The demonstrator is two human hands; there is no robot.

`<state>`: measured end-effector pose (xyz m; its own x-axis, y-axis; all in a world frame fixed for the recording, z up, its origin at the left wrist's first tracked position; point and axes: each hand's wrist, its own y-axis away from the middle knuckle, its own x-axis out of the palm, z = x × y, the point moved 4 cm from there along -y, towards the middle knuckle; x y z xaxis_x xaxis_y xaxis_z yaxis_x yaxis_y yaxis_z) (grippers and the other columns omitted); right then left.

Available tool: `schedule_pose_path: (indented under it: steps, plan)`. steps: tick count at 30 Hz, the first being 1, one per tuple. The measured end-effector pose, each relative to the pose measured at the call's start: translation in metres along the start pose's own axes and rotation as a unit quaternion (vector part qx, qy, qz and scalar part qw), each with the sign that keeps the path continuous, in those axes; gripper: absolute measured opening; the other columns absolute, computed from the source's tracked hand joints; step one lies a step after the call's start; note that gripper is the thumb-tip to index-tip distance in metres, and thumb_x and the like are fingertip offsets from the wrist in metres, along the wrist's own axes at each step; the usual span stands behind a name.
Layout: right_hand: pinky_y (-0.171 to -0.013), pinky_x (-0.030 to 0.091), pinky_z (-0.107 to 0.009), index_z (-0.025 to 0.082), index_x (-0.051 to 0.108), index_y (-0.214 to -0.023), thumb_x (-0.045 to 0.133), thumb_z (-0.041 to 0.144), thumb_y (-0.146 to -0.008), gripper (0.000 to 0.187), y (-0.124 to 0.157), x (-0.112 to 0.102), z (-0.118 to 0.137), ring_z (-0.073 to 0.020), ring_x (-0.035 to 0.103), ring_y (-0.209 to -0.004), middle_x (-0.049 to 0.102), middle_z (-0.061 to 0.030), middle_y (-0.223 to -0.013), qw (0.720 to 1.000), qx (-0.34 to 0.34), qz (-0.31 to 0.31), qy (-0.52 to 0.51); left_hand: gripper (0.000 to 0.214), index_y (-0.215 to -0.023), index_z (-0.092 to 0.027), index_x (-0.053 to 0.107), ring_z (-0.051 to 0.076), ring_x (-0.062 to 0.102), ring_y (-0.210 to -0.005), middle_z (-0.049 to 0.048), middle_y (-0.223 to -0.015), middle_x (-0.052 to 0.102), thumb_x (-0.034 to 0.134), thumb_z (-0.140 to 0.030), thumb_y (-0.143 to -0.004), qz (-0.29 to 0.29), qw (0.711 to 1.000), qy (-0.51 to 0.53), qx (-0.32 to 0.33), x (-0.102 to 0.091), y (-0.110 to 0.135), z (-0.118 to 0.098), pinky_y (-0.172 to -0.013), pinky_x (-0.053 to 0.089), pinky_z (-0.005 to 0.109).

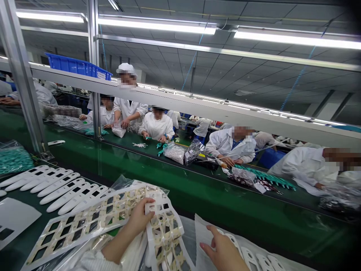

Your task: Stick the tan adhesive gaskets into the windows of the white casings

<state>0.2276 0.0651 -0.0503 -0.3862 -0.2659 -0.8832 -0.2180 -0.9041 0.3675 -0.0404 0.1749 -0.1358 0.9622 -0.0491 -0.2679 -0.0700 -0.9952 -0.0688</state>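
My left hand point(140, 217) pinches the upper edge of a die-cut sticker sheet point(166, 229), thumb on top, with the strip hanging down towards me. Beneath that wrist lies a longer part of cut-out backing sheet point(93, 212), full of rectangular holes. To the right, my right hand point(224, 246) has its index finger and thumb spread and holds nothing. It hovers over a white foam sheet point(200, 233) beside white plastic housings point(251, 259). A row of white oblong housings point(66, 188) with dark windows lies on the left of the bench.
A bag of teal parts point(15, 158) sits at far left, near a metal post point(24, 82). Beyond my bench runs a green conveyor belt point(135, 162). Several co-workers in white coats point(158, 126) handle parts across it. A blue bin point(76, 67) rests on the overhead shelf.
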Motion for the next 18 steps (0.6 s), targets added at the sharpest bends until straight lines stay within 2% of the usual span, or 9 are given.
schedule_pose_path:
  steps: [12,18]
  plan:
    - [-0.078,0.05,-0.03,0.011,0.047,-0.14,0.047,0.03,-0.087,0.056,0.0025,-0.0011,0.0026,-0.0269,0.068,-0.097,0.07,-0.0156,-0.11,1.0,0.005,0.006,-0.008,0.038,-0.101,-0.018,0.062,0.026,0.068,-0.089,0.0075,-0.101,0.07,0.061,-0.02,-0.063,0.0,1.0,-0.001,0.004,-0.0005,-0.0012,0.001,-0.078,0.052,0.034]
    - [-0.079,0.05,-0.033,0.007,0.042,-0.143,0.047,0.029,-0.088,0.059,0.0,0.0018,0.0007,-0.0282,0.068,-0.095,0.07,-0.0174,-0.111,1.0,-0.001,0.014,-0.011,0.037,-0.101,-0.017,0.062,0.026,0.068,-0.088,0.008,-0.103,0.07,0.06,-0.019,-0.064,0.0,1.0,0.004,0.003,-0.0001,-0.0013,0.0016,-0.08,0.052,0.035]
